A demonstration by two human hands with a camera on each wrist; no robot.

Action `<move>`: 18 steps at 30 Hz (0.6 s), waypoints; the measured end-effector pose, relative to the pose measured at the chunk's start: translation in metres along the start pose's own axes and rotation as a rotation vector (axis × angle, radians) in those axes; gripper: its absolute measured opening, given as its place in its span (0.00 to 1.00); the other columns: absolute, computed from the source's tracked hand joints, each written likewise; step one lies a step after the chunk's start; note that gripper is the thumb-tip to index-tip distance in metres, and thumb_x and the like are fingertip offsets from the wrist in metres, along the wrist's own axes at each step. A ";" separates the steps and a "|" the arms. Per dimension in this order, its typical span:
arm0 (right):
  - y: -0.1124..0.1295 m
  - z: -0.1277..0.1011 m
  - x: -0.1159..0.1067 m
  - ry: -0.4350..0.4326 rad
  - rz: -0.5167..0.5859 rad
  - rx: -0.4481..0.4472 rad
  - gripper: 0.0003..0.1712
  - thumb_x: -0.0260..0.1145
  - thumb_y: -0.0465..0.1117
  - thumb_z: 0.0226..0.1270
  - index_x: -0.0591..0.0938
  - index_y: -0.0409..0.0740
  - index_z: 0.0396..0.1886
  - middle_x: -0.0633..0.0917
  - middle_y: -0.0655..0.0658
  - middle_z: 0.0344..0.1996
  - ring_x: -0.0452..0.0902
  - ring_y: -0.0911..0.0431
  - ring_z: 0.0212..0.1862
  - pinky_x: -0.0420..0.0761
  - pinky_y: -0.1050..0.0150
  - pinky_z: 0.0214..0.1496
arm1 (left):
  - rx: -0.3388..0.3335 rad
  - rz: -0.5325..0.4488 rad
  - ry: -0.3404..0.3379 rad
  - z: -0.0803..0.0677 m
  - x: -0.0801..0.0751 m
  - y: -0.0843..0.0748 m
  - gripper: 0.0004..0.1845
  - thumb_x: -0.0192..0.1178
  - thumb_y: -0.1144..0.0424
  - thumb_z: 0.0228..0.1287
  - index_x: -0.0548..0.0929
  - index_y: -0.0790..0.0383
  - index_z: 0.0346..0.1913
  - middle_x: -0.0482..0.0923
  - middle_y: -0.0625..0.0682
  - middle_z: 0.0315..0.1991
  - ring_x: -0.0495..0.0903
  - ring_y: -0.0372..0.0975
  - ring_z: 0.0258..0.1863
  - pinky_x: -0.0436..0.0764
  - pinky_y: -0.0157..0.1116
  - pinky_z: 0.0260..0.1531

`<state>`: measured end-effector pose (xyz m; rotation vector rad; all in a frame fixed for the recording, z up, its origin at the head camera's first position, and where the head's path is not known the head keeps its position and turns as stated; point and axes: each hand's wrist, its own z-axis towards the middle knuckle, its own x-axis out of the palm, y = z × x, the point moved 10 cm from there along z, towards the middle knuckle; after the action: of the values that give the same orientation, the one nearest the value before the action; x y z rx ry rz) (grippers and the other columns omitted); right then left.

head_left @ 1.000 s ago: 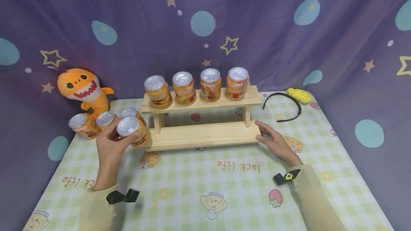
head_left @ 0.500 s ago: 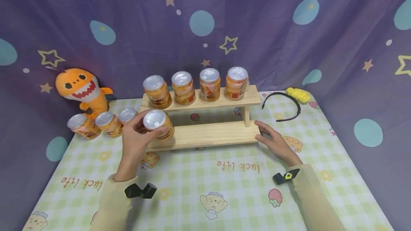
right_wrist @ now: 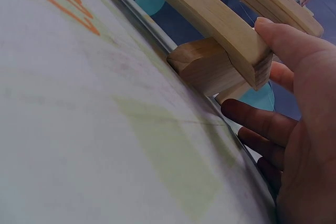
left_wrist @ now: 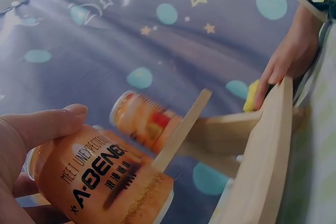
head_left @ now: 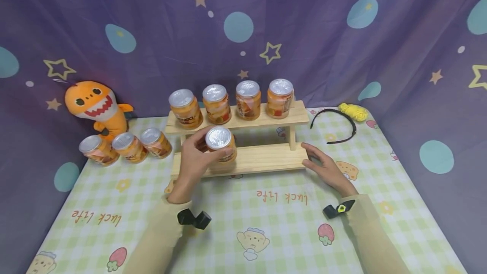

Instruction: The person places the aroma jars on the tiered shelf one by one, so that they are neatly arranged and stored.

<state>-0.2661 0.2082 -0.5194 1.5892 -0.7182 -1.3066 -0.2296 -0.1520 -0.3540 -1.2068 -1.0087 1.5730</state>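
Note:
My left hand (head_left: 194, 160) grips an orange printed can (head_left: 222, 147) with a silvery lid, keeping it upright at the lower board of the two-tier wooden shelf (head_left: 262, 157). In the left wrist view, the thumb lies along the side of the can (left_wrist: 105, 177), whose label has black lettering. I cannot tell whether its base touches the board. My right hand (head_left: 325, 170) holds the right end of the lower board between thumb and forefinger. The right wrist view has the thumb of this hand (right_wrist: 310, 108) on the board's corner, the other fingers loosely bent below.
Several matching cans (head_left: 248, 100) line the upper board. Three more cans (head_left: 129, 147) stand on the checked tablecloth (head_left: 224, 219) left of the shelf. Behind them sits an orange shark plush (head_left: 100, 107). A black headband (head_left: 354, 126) and yellow yarn (head_left: 354, 112) lie at the back right.
My left hand has carried the can rightwards, from beside the other loose cans to the lower board's left-middle part. The right hand stays at the shelf's end.

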 end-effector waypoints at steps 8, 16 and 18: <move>0.002 0.000 0.002 0.005 0.000 -0.004 0.34 0.62 0.49 0.74 0.64 0.59 0.77 0.69 0.44 0.74 0.64 0.43 0.75 0.59 0.41 0.77 | -0.004 -0.012 0.049 0.004 0.038 0.001 0.35 0.82 0.66 0.40 0.83 0.58 0.58 0.85 0.57 0.52 0.82 0.36 0.44 0.81 0.28 0.43; 0.001 0.001 0.000 0.002 -0.014 -0.008 0.34 0.62 0.49 0.74 0.64 0.58 0.77 0.68 0.45 0.75 0.64 0.43 0.75 0.60 0.40 0.77 | 0.018 -0.037 0.101 0.008 0.076 0.001 0.34 0.81 0.65 0.41 0.84 0.59 0.57 0.86 0.57 0.51 0.83 0.41 0.46 0.82 0.35 0.46; 0.002 0.001 0.001 0.004 -0.015 -0.007 0.34 0.62 0.49 0.75 0.64 0.58 0.77 0.68 0.45 0.76 0.64 0.43 0.75 0.60 0.41 0.77 | 0.019 -0.047 0.115 0.007 0.085 0.001 0.34 0.81 0.65 0.41 0.84 0.59 0.57 0.86 0.57 0.51 0.84 0.43 0.46 0.82 0.36 0.46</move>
<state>-0.2665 0.2065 -0.5184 1.5934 -0.6997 -1.3151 -0.2484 -0.0717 -0.3747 -1.2370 -0.9393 1.4573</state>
